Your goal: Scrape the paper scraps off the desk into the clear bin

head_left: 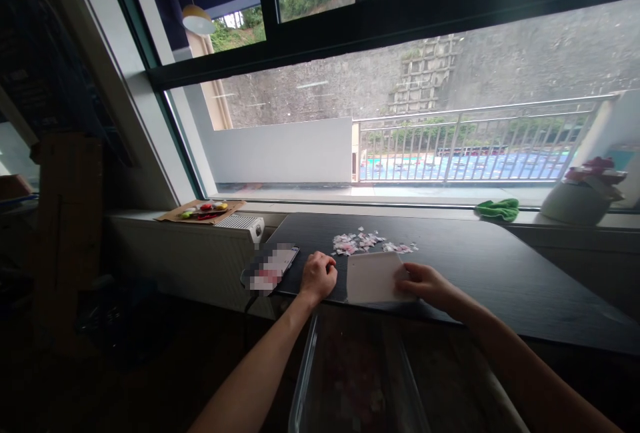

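Note:
My right hand (423, 282) grips the right edge of a white sheet of paper or thin card (373, 278), which lies near the front edge of the dark table (480, 266). Left of the sheet, my left hand (319, 275) rests by the table edge with its fingers curled in; whatever they may hold is hidden. Just beyond the sheet lies a loose pile of small whitish and pink paper-like pieces (356, 242), with a smaller cluster (400, 247) to its right.
A phone (273, 270) with a blurred screen lies at the table's left corner. Below the front edge stands a clear plastic bin (306, 370). A green cloth (497, 210) and a pale pot-like object (575, 200) sit on the sill; a radiator (200, 246) is at left.

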`<action>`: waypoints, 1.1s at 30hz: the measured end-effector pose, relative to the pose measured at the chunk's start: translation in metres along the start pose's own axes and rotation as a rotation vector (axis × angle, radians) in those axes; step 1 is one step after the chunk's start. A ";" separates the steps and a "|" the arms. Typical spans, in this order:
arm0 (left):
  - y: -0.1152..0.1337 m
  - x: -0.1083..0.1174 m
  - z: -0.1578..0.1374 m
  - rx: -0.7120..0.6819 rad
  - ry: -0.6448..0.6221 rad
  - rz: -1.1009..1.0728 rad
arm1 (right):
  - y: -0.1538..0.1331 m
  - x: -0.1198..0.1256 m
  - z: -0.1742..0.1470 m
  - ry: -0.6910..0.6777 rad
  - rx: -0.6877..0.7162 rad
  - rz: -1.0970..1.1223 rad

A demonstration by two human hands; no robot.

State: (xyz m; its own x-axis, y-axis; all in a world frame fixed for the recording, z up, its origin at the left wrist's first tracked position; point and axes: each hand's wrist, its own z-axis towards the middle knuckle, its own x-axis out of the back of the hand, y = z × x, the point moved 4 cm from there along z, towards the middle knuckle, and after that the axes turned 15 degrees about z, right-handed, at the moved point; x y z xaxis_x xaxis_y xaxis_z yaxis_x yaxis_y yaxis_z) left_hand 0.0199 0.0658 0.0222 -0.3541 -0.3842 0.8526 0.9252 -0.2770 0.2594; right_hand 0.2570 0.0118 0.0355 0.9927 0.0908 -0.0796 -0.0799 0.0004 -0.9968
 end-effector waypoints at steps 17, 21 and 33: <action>-0.006 0.008 -0.006 -0.219 -0.065 0.091 | 0.008 0.073 0.000 0.697 0.265 -0.523; -0.005 0.009 -0.008 -0.231 -0.020 0.091 | 0.008 0.070 -0.001 0.625 0.288 -0.438; -0.004 0.012 -0.009 -0.220 -0.025 0.077 | 0.005 0.063 -0.003 0.613 0.332 -0.488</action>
State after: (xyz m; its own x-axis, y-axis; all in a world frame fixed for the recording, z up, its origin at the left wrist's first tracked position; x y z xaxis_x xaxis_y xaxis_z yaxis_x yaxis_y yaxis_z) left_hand 0.0107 0.0548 0.0270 -0.2771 -0.3907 0.8778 0.8965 -0.4338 0.0899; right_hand 0.3199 0.0149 0.0256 0.7889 -0.5505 0.2731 0.4424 0.2003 -0.8742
